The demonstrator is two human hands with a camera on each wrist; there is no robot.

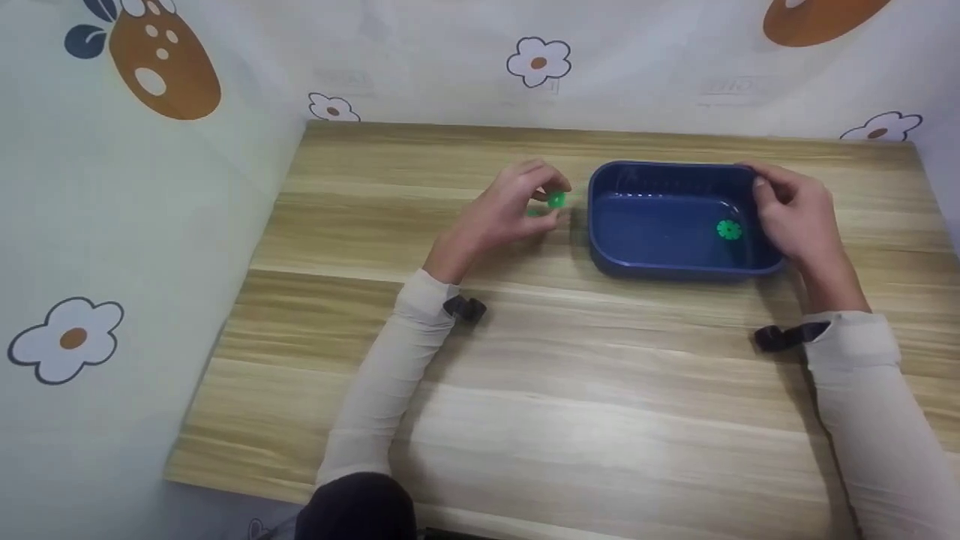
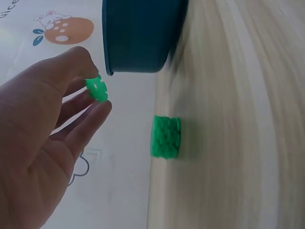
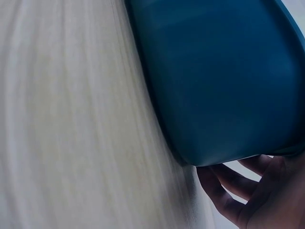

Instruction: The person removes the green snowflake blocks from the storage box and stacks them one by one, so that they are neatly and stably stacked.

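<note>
My left hand (image 1: 504,208) pinches a green notched disc (image 2: 97,88) between thumb and fingers, in the air just left of a dark blue rectangular bin (image 1: 667,270). Below that hand, a short stack of green notched discs (image 2: 166,137) stands on the table; in the head view the fingers hide most of it. One more green disc (image 1: 729,229) lies flat on the bin's floor, towards its right end. My right hand (image 1: 804,217) grips the bin's right wall, thumb over the rim and fingers against the outside.
The wood-grain table (image 1: 525,390) meets a patterned white wall covering (image 1: 435,60) at the back and left. A dark rounded object (image 1: 356,506) shows at the bottom edge. Black straps with small cameras (image 1: 780,339) sit on both wrists.
</note>
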